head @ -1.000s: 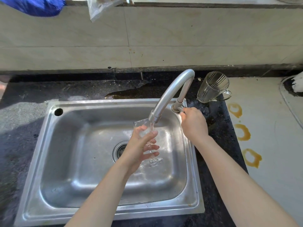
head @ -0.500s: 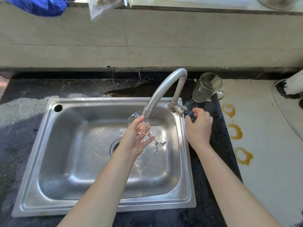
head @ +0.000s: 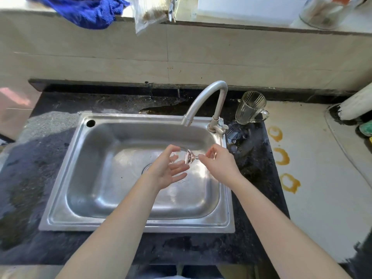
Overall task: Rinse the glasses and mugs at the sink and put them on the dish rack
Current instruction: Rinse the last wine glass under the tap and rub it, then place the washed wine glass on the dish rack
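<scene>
The steel sink (head: 60, 200) fills the middle of the frame, set in a dark wet counter (head: 52, 101). Over its basin, right of centre, the left hand (head: 165, 172) cups the bowl of a wine glass (head: 186, 157) lying on its side, thumb over the top and fingers spread beneath. The right hand (head: 221, 166) pinches the stem. The faucet (head: 203, 97) arches behind them, with a ribbed glass mug (head: 248, 108) just beside it, upper right.

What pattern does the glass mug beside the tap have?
Clear glass mug with vertical ribs; the head view shows it.
</scene>
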